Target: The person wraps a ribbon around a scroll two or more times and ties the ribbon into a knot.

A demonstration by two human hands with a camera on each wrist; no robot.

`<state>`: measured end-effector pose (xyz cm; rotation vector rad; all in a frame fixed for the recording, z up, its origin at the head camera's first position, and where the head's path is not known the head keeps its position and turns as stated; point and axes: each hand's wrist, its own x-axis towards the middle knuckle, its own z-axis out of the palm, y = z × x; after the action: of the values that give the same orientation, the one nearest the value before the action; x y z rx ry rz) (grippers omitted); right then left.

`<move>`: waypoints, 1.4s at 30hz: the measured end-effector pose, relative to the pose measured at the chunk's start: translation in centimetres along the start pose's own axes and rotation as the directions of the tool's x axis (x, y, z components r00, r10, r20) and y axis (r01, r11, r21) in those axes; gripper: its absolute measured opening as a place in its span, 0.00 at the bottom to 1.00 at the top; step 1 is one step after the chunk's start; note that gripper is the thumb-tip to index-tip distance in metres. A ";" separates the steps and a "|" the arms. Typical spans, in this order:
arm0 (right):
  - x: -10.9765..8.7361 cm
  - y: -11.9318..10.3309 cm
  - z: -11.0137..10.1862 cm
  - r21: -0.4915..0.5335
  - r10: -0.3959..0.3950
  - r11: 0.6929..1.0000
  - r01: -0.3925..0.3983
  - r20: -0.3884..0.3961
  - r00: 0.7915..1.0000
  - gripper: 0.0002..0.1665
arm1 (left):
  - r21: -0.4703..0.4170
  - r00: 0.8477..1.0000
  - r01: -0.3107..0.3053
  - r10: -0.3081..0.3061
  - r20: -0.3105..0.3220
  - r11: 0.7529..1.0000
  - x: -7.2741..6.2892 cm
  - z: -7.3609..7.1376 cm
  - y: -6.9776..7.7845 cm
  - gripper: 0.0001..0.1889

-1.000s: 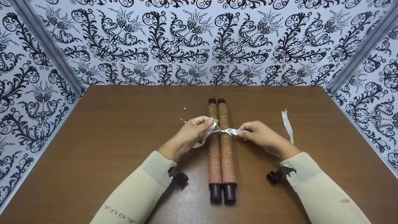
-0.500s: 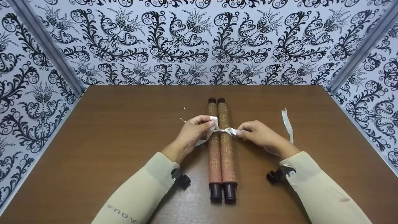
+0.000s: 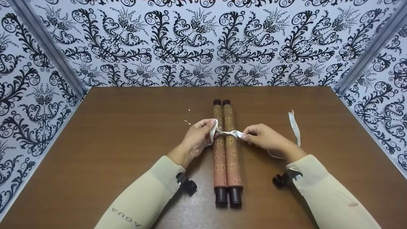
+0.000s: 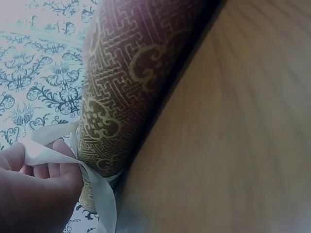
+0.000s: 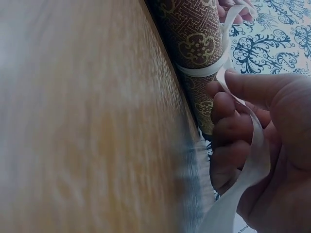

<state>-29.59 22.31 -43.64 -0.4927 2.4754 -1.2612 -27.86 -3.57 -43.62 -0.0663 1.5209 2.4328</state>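
Two brocade scrolls with gold motifs lie side by side on the table, the left scroll (image 3: 220, 165) touching or nearly touching the right scroll (image 3: 234, 165). A white ribbon (image 3: 227, 133) runs round both and crosses on top near their middle. Left of the scrolls, my left hand (image 3: 196, 136) pinches one part of the ribbon between thumb and fingers, with a length hanging below, as the left wrist view shows. On the other side my right hand (image 3: 265, 136) pinches the opposite part; in the right wrist view the ribbon tail (image 5: 257, 160) trails across the palm.
A ribbon end (image 3: 294, 127) lies on the brown table (image 3: 127, 127) beyond my right wrist. Small light specks (image 3: 187, 121) lie left of the scrolls. Patterned panels (image 3: 203, 41) stand at the back and sides. Black wrist cameras (image 3: 187, 183) sit under both sleeves.
My left hand shifts slightly, and the ribbon piece in it changes from standing upright to a folded loop drooping by the fingers. My right hand stays nearly still.
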 end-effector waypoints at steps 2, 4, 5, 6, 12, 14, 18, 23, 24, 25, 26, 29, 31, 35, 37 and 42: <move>0.0 -0.1 -0.1 -0.004 0.000 1.000 0.000 0.003 1.000 0.12 | 0.009 1.000 0.000 0.000 -0.002 1.000 0.0 0.0 -0.1 0.08; -0.1 -0.2 -0.3 0.013 0.005 1.000 -0.004 -0.006 1.000 0.14 | 0.007 1.000 -0.003 0.003 -0.002 1.000 0.1 0.0 -0.1 0.09; -0.1 -0.2 -0.4 0.031 0.001 1.000 0.000 -0.016 1.000 0.14 | 0.007 1.000 -0.004 0.004 -0.004 1.000 0.1 0.0 -0.1 0.09; -0.2 -0.2 -0.7 0.002 -0.011 1.000 0.011 -0.029 1.000 0.14 | 0.011 1.000 -0.004 0.004 -0.005 1.000 0.1 -0.1 -0.1 0.10; -0.5 0.3 -3.3 -0.184 -0.066 0.982 0.037 -0.151 0.986 0.18 | 0.063 1.000 0.010 -0.010 0.005 0.998 -0.1 -0.1 -0.1 0.11; -0.7 0.6 -4.2 -0.180 -0.061 0.983 0.026 -0.196 0.979 0.20 | 0.070 1.000 0.014 -0.015 0.013 0.997 -0.2 -0.1 -0.1 0.11; -1.3 1.0 -6.5 -0.240 -0.071 0.971 0.001 -0.284 0.956 0.20 | 0.069 1.000 0.017 -0.018 0.017 0.997 -0.2 0.0 -0.1 0.11; -2.5 2.5 -9.6 -0.304 -0.041 0.949 -0.085 -0.385 0.922 0.21 | 0.075 1.000 0.022 -0.023 0.016 0.997 -0.2 0.0 -0.1 0.11; -2.7 2.9 -10.1 -0.311 -0.026 0.944 -0.109 -0.399 0.917 0.22 | 0.076 1.000 0.024 -0.025 0.016 0.997 -0.2 0.0 -0.1 0.11; -3.0 3.3 -10.6 -0.314 -0.004 0.940 -0.136 -0.408 0.913 0.23 | 0.077 0.999 0.026 -0.027 0.017 0.997 -0.2 0.1 -0.1 0.11; -3.3 3.8 -11.1 -0.317 0.019 0.934 -0.163 -0.414 0.910 0.23 | 0.079 0.999 0.027 -0.028 0.018 0.997 -0.2 0.1 -0.1 0.11; -4.0 5.0 -12.3 -0.332 0.088 0.913 -0.235 -0.403 0.911 0.25 | 0.081 0.999 0.028 -0.030 0.017 0.996 -0.2 0.1 -0.1 0.10; -4.4 5.5 -12.9 -0.335 0.157 0.898 -0.286 -0.363 0.918 0.26 | 0.083 0.999 0.028 -0.029 0.015 0.996 -0.2 0.1 0.0 0.10; -4.8 5.8 -13.4 -0.331 0.289 0.874 -0.357 -0.238 0.927 0.27 | 0.087 1.000 0.023 -0.024 0.015 0.996 -0.3 0.2 0.1 0.10; -4.8 5.7 -13.4 -0.322 0.325 0.872 -0.369 -0.182 0.928 0.24 | 0.085 1.000 0.018 -0.019 0.014 0.996 -0.2 0.2 0.1 0.10; -4.6 5.6 -13.0 -0.322 0.286 0.891 -0.319 -0.146 0.947 0.15 | 0.064 1.000 0.010 -0.011 0.012 0.998 -0.1 0.2 -0.1 0.11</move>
<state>-31.95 36.62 -40.45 -0.1127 2.7315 -0.7508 -27.72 -3.39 -43.58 -0.0470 1.5878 2.3699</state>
